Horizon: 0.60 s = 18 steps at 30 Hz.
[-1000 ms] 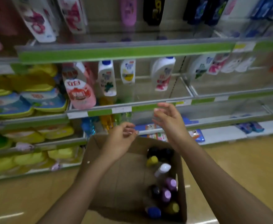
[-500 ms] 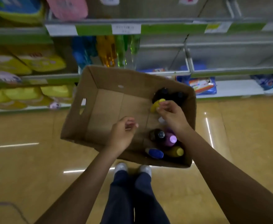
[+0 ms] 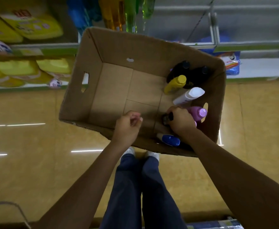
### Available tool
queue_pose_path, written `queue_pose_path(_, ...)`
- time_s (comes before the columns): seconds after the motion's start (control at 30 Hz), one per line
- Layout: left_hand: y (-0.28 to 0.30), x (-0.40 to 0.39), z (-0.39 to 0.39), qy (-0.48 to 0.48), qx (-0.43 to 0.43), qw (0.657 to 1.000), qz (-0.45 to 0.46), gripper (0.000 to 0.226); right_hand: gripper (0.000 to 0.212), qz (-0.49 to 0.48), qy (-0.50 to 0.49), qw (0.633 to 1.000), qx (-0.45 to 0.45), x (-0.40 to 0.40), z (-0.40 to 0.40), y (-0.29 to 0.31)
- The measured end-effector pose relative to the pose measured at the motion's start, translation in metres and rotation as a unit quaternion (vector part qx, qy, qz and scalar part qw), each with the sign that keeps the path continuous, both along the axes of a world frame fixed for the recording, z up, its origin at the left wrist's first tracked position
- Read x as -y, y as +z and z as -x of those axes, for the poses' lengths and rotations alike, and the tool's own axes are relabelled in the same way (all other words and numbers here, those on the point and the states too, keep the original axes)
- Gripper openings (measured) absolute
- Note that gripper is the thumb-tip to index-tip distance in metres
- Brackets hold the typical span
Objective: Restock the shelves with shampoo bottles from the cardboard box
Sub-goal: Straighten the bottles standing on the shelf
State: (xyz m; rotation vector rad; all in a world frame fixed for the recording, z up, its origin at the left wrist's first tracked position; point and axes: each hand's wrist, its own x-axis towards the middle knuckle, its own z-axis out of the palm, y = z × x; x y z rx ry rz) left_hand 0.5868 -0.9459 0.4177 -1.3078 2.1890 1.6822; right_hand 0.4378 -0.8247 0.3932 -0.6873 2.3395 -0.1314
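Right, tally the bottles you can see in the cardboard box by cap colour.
Black: 3, one under the right hand
Yellow: 1
White: 1
Purple: 1
Blue: 1
Total: 7 visible; the arm may hide more.

The cardboard box (image 3: 112, 90) sits mid-frame on the floor (image 3: 28, 162), before the shelves (image 3: 251, 47) along the top. Bottles (image 3: 187, 95) crowd the box's right side. The right hand (image 3: 181, 120) reaches among them; the left hand (image 3: 127, 126) hovers over the near wall.
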Motion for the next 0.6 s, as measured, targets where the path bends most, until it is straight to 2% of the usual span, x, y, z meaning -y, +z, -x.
queue_pose_path(0.17,0.004,0.004,0.002,-0.020,0.001,1.000,0.011,0.028,0.037,0.079,-0.042,0.995,0.042,0.004,0.017,0.023)
queue_pose_path(0.27,0.013,0.008,0.011,-0.031,-0.001,0.999,-0.013,0.038,0.041,0.123,-0.052,0.988,0.080,0.016,0.034,0.053)
queue_pose_path(0.5,0.059,0.035,0.043,-0.109,-0.062,0.992,-0.007,0.069,0.045,0.230,-0.008,0.957,0.176,0.052,0.056,0.166)
queue_pose_path(0.6,0.092,0.047,0.050,-0.168,-0.116,0.979,-0.003,0.067,0.048,0.258,0.040,0.942,0.210,0.059,0.064,0.216)
